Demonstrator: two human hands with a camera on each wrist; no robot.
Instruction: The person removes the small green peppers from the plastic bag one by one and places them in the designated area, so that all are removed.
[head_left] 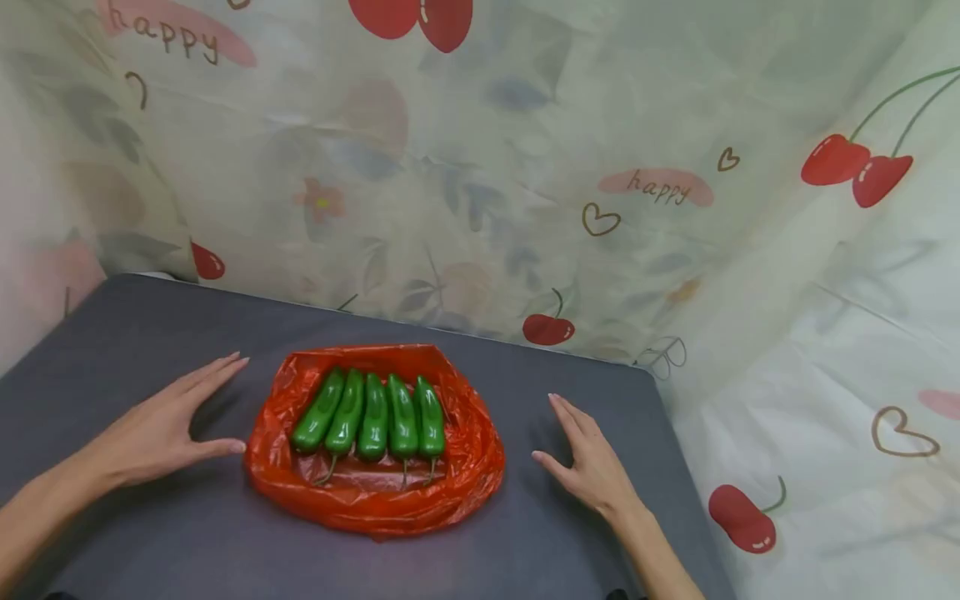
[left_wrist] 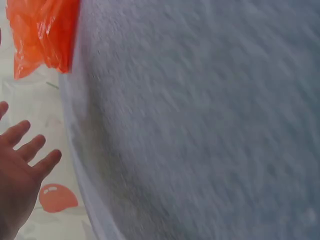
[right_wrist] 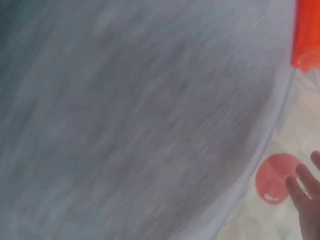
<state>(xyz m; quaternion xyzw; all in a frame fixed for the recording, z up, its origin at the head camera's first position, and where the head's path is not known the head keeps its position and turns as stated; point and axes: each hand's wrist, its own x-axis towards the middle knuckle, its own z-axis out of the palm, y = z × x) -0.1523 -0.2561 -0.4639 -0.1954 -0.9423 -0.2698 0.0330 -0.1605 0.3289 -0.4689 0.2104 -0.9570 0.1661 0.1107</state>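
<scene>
Several green chili peppers (head_left: 372,421) lie side by side in a row inside a red plastic bag (head_left: 390,512), whose rim is rolled open around them. To the left of the bag is my left hand (head_left: 161,425), fingers extended and thumb tip close to the bag's edge; whether it touches, I cannot tell. My right hand (head_left: 588,462) is apart from the bag on its right side, fingers straight and holding nothing. The left wrist view shows the left hand (left_wrist: 20,170) with spread fingers below part of the bag (left_wrist: 45,35). In the right wrist view, the right hand (right_wrist: 310,195) is partly cut off.
A dark grey cloth-covered table (head_left: 525,550) bears the bag. Behind it and along the right side hangs a pale curtain (head_left: 510,208) printed with cherries, hearts and leaves.
</scene>
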